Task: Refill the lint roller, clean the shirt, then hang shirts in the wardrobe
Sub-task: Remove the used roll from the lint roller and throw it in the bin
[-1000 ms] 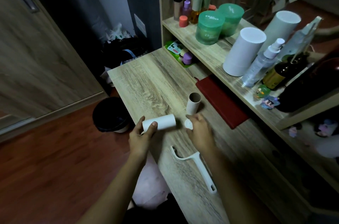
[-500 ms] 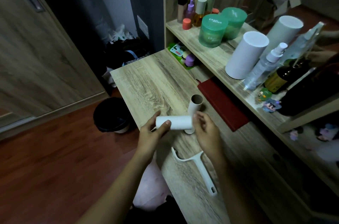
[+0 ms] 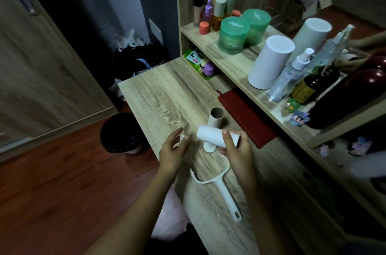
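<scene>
1. While the right hand (image 3: 236,150) wraps its grip round one end of the white paper-wrapped cylindrical refill roll (image 3: 211,135), the roll hangs crosswise above the light wood-grain worktop (image 3: 167,95), midway between its floor-side and shelf-side edges.
2. The left hand (image 3: 174,148) hovers just beside the roll's free end, fingers half curled. Something pale shows at its fingertips, but it is too blurred to tell whether the grip holds it.
3. The white plastic lint roller handle (image 3: 221,190) lies flat near the floor-side edge.
4. An empty brown cardboard tube (image 3: 216,117) stands upright behind the roll.
</scene>
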A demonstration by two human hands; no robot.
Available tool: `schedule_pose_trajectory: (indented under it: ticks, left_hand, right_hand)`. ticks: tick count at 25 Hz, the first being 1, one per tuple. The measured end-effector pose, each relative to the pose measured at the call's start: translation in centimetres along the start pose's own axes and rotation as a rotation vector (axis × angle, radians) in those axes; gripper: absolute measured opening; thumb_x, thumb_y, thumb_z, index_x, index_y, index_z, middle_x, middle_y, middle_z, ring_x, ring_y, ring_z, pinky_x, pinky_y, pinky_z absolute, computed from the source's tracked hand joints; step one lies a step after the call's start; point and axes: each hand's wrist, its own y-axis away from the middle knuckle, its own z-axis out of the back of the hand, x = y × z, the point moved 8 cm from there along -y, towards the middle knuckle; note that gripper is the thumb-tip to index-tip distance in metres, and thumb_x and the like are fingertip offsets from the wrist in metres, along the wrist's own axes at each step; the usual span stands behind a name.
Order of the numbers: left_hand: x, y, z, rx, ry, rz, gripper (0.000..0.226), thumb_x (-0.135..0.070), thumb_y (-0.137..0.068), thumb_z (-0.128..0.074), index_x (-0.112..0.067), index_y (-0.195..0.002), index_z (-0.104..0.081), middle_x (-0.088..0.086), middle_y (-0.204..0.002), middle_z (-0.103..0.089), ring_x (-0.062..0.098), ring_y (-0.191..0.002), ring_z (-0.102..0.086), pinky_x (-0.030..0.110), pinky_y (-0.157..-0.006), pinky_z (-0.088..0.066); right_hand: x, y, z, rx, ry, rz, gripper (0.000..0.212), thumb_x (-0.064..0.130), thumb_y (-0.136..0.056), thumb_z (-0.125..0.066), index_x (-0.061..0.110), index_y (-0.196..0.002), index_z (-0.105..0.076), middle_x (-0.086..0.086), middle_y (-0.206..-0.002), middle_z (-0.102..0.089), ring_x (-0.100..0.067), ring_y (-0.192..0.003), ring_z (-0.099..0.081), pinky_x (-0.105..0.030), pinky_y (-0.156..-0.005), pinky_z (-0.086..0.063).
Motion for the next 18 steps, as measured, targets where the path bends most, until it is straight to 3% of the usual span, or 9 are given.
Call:
schedule_pose_trajectory:
  ticks: [3,7,10,13,18]
  left_hand:
    - [0.3,-0.3,-1.4,0.163,-0.536,-0.120,0.063,-0.007,-0.077,-0.069,-0.018,-0.135,-0.045,0.006,-0.121,-0.063,0.022,-0.104,-0.061,0.013,-0.078,-0.043]
    - [1.3,-0.8,-3.7,0.370,-0.754,-0.207,0.081,0.005,-0.066,-0.065,-0.016,-0.140,-0.038,0.010,-0.131,-0.057,0.027,-0.123,-0.050,0.014,-0.088,-0.035]
    - [2.7,-1.7,-3.7,0.406,-0.797,-0.172,0.087,0.001,-0.063,-0.064,-0.023,-0.142,-0.035,0.010,-0.133,-0.053,0.028,-0.128,-0.041,0.028,-0.100,-0.038]
    - [1.9,-1.7,-3.1,0.379,-0.761,-0.207,0.083,-0.007,-0.064,-0.064,-0.020,-0.142,-0.037,0.008,-0.138,-0.050,0.026,-0.129,-0.042,0.022,-0.099,-0.033]
    - [-0.6,-3.3,2.0,0.213,-0.520,-0.194,0.069,-0.008,-0.075,-0.068,-0.015,-0.139,-0.043,0.003,-0.135,-0.054,0.014,-0.124,-0.050,0.015,-0.097,-0.033]
  right_hand:
    - [0.1,0.2,1.3,-0.073,-0.069,-0.010,0.012,0.027,-0.089,-0.059,0.024,-0.081,-0.050,0.003,-0.087,-0.062,-0.009,-0.074,-0.066,-0.027,-0.064,-0.057]
    - [0.5,0.9,1.8,-0.117,-0.062,0.008,0.014,0.023,-0.088,-0.059,0.025,-0.080,-0.048,0.004,-0.085,-0.060,-0.008,-0.068,-0.065,-0.028,-0.064,-0.057]
    - [0.9,0.9,1.6,-0.126,-0.049,0.043,0.014,0.022,-0.089,-0.059,0.025,-0.081,-0.047,0.005,-0.087,-0.059,-0.008,-0.074,-0.064,-0.024,-0.060,-0.055]
    - [1.4,0.8,0.5,-0.118,-0.036,0.072,0.015,0.021,-0.089,-0.059,0.026,-0.080,-0.047,0.006,-0.087,-0.059,-0.008,-0.077,-0.063,-0.017,-0.057,-0.054]
    - [2.3,1.0,-4.7,-0.058,-0.007,0.099,0.014,0.021,-0.089,-0.058,0.027,-0.083,-0.047,0.009,-0.088,-0.058,-0.005,-0.076,-0.064,-0.023,-0.062,-0.055]
